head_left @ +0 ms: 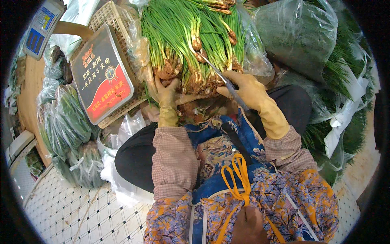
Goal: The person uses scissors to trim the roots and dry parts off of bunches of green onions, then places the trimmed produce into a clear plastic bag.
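Observation:
A large heap of spring onions lies before me, green leaves pointing away and muddy roots towards me. My left hand, in a yellowish rubber glove, has thumb and fingers around the root end of a bunch of spring onions at the heap's near left. In my right hand, gloved alike, is a knife with a dark handle. Its narrow blade points up and left, the tip at the brown bulbs of some spring onions lying on top. The right palm is hidden.
At the left, a digital weighing scale stands on a plastic crate. Bagged green vegetables lie beside it on the patterned floor. To the right are a large clear plastic bag and leafy greens. My knees flank the root ends.

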`<action>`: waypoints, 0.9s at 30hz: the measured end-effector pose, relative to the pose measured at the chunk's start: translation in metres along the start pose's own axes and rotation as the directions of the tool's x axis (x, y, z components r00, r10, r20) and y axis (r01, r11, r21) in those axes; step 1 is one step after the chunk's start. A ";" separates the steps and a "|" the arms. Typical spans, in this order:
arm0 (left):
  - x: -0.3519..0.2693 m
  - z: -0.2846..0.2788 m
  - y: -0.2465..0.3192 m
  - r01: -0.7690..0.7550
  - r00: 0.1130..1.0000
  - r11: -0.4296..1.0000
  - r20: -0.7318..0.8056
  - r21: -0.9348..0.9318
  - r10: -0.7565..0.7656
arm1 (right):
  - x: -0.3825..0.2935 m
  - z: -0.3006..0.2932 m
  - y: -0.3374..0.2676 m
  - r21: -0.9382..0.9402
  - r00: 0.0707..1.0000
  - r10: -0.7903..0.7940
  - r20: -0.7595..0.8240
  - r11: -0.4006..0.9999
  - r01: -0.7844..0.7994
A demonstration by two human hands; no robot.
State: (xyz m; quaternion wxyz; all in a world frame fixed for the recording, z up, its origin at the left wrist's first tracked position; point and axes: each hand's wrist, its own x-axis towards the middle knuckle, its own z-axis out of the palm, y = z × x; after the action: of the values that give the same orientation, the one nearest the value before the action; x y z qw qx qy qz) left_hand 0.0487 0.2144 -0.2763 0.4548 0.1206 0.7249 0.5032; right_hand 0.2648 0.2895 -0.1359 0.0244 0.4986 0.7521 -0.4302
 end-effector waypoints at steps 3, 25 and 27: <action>-0.006 -0.001 0.014 -0.192 0.975 0.890 -0.027 0.414 0.222 | 0.000 0.001 -0.007 0.003 1.000 0.017 0.018 1.000 -0.017; -0.017 0.012 0.012 0.569 0.822 0.632 0.382 -0.525 -0.422 | -0.016 0.007 -0.006 -0.035 0.994 0.060 0.086 0.998 -0.057; -0.016 0.013 0.012 0.593 0.805 0.686 0.338 -0.422 -0.488 | -0.017 0.013 0.000 -0.038 0.996 0.050 0.072 0.998 -0.047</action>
State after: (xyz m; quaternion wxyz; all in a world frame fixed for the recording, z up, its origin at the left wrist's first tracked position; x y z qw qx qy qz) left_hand 0.0640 0.2180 -0.2591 0.6680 -0.1744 0.5193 0.5038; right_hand 0.2681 0.2685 -0.1360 0.0712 0.5003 0.7461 -0.4336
